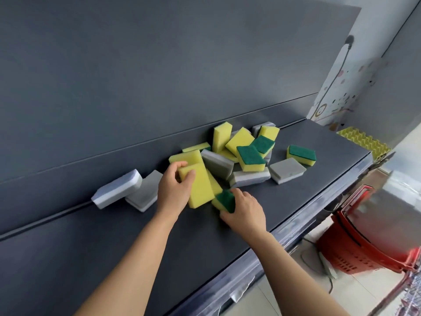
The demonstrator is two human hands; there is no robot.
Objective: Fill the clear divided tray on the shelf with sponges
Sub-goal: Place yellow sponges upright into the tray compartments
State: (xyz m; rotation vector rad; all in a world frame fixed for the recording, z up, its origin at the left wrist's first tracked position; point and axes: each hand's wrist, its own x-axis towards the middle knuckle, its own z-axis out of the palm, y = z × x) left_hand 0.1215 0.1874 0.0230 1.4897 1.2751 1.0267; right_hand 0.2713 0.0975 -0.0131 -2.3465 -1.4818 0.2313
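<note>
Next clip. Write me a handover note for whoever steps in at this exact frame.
The left hand grips a yellow sponge; the right hand grips a green-topped sponge.
Other sponges lie in a loose pile on the shelf; two grey sponges lean on the back wall, left.
No tray can be made out, so nothing shows as filled; all the sponges are left to place.

A: That yellow sponge (200, 188), what finish?
B: Matt, fine-pored foam. The green-faced sponge (226, 200) at its four o'clock has a rough, fibrous scouring layer.
A: And the shelf (205, 247)?
B: Smooth, matt, dark. The red basket (355, 254) at four o'clock looks like glossy plastic.
</note>
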